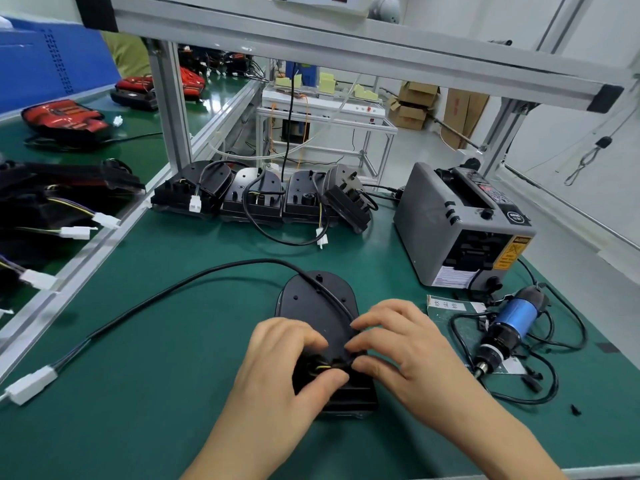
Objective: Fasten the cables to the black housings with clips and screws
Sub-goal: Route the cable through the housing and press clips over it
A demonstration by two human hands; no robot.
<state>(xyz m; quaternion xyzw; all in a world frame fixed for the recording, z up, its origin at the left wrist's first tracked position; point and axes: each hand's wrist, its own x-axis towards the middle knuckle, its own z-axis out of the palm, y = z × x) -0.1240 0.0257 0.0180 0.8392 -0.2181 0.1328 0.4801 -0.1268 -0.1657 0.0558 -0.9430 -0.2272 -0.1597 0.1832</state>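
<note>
A black housing (317, 306) lies flat on the green mat (166, 393) in front of me. A black cable (194, 277) runs across its top and loops left to a white connector (31, 384). My left hand (287, 355) curls its fingers over the housing's near end, where yellow wires show. My right hand (394, 341) pinches the cable just beside it. Any clip under the fingers is hidden.
Several black housings (256, 195) with cables stand in a row at the back. A grey tape dispenser (460, 223) sits to the right. A blue electric screwdriver (505, 327) lies with its tangled cord at right. Small black parts (575, 408) lie near the right edge.
</note>
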